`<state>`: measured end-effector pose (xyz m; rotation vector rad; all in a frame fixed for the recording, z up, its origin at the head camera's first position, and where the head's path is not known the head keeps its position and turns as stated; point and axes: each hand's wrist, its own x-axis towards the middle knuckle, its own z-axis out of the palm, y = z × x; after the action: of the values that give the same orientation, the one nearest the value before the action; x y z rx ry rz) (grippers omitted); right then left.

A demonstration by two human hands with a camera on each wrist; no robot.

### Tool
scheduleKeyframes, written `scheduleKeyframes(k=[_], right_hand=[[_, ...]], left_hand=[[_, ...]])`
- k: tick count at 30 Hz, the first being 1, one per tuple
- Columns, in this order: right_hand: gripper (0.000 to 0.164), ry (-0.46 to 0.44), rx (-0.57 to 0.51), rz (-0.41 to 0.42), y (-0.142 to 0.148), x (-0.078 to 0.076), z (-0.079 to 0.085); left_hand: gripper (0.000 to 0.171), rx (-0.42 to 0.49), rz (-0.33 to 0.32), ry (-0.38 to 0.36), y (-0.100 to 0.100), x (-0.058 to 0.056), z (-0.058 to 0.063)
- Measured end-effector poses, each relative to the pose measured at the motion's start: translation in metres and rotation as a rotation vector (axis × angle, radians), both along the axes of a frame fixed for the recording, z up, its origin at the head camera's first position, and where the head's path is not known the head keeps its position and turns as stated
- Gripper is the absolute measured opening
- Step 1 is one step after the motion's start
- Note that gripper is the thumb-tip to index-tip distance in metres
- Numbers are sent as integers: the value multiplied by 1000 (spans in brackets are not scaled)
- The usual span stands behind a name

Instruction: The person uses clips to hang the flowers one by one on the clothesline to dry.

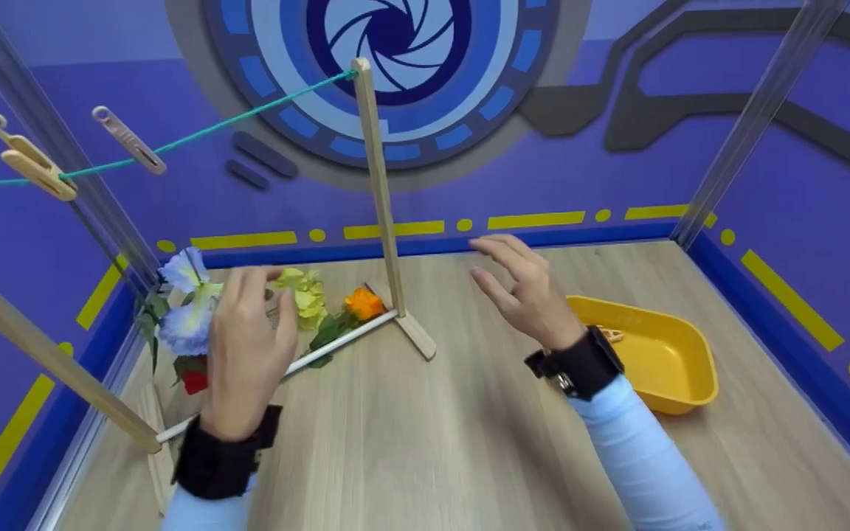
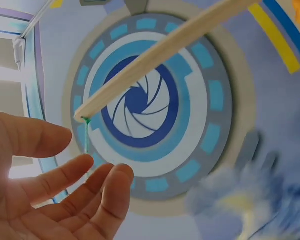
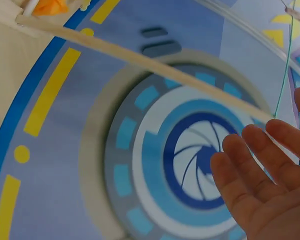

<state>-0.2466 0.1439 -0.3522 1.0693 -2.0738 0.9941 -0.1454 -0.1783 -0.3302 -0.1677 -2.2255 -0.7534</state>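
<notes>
My left hand (image 1: 246, 343) is raised over the left side of the table, fingers loosely bent and holding nothing. Behind it lie a blue flower (image 1: 185, 328), a yellow-green flower (image 1: 308, 295) and a red flower (image 1: 194, 381), partly hidden by the hand. My right hand (image 1: 528, 291) hovers near the middle, also holding nothing, its fingers relaxed and apart. A green line (image 1: 226, 122) runs to the top of a wooden post (image 1: 378, 177). On the line hang a beige clothespin (image 1: 40, 171) and a pale clothespin (image 1: 130, 140). Neither hand touches them.
To the right stands a yellow basin (image 1: 679, 369) with a clothespin (image 1: 611, 335) inside, partly behind the right wrist. An orange flower (image 1: 363, 303) lies by the post's foot. A white rod (image 1: 340, 341) joins the frame's feet. A second post (image 1: 49, 354) stands at left.
</notes>
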Motion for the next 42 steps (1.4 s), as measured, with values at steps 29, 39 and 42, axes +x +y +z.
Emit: scheduleKeyframes(k=[29, 39, 42], right_hand=[[29, -237, -175, -428, 103, 40, -110], [29, -359, -94, -574, 121, 37, -113], [30, -403, -73, -591, 124, 37, -114]], left_hand=[[40, -126, -100, -140, 82, -29, -131], [54, -238, -95, -146, 94, -32, -141], [56, -262, -97, -168, 98, -32, -144]])
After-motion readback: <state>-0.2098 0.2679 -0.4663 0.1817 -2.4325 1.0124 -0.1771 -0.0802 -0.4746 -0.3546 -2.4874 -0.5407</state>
